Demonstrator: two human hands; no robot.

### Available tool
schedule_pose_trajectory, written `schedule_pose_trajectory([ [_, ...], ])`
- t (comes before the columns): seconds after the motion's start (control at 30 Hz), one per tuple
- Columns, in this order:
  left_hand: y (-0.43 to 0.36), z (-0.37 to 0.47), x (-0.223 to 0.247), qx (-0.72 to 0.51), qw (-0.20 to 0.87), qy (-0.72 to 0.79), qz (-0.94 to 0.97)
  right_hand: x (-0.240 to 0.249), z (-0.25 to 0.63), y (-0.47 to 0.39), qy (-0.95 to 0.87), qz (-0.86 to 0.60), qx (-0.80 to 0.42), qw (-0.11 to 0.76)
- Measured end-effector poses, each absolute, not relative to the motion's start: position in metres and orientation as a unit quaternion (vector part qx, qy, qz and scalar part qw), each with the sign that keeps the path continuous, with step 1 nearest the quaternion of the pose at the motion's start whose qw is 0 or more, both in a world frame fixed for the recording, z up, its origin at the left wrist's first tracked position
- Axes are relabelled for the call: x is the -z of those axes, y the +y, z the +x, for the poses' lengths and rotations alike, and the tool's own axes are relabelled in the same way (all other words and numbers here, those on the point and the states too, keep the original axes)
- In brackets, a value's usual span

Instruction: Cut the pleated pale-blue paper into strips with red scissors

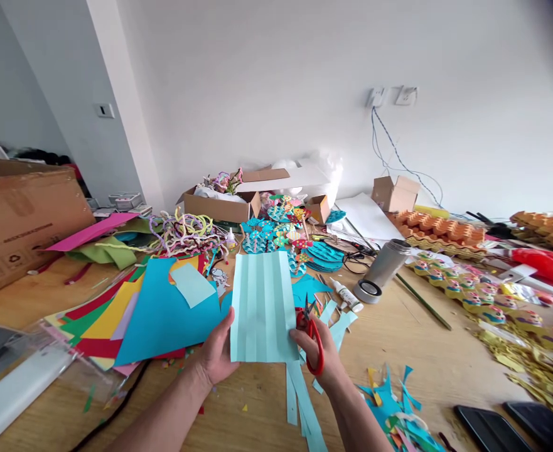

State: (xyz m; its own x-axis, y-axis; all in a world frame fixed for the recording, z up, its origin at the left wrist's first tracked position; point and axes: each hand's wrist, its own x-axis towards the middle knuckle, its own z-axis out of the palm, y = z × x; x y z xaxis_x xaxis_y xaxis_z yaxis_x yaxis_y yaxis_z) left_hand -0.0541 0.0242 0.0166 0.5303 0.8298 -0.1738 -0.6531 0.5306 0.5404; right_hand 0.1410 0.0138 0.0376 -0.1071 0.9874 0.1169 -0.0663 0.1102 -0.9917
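Observation:
A pale blue paper sheet (263, 307) with lengthwise creases is held upright over the table's front. My left hand (218, 351) pinches its lower left edge. At its lower right edge, my right hand (317, 345) grips the sheet between thumb and fingers and also holds red-handled scissors (314, 358), their blades pointing up and away beside the paper. Long pale blue strips (299, 395) lie below and to the right of the sheet. A small pale blue piece (193, 284) rests on a large blue sheet (156, 314) at the left.
Coloured sheets (111, 314) fan out at left beside a cardboard box (26, 220). A steel flask (389, 267) and glue bottle (346, 295) stand or lie right of centre. Blue scraps (389, 402), phones (488, 430) and egg trays (440, 232) are at right. Blue paper decorations (267, 235) are behind.

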Motion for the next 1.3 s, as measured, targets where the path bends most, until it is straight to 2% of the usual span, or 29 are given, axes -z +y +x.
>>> schedule_pose_trajectory([
  [0.27, 0.018, -0.046, -0.021, -0.435, 0.764, 0.352, 0.322, -0.043, 0.136, 0.013, -0.533, -0.428, -0.512, 0.521],
  [0.47, 0.024, -0.045, -0.017, -0.501, 0.708, 0.392, 0.307, -0.044, 0.135, 0.013, -0.566, -0.456, -0.439, 0.528],
  [0.77, 0.030, -0.050, -0.021, -0.622, 0.645, 0.366, 0.251, -0.025, 0.130, 0.014, -0.669, -0.577, -0.272, 0.382],
  [1.03, 0.033, -0.054, -0.022, -0.645, 0.621, 0.370, 0.245, -0.021, 0.128, 0.009, -0.671, -0.552, -0.400, 0.292],
  [1.3, 0.031, -0.051, -0.022, -0.626, 0.615, 0.400, 0.263, -0.020, 0.127, 0.008, -0.644, -0.522, -0.473, 0.298],
])
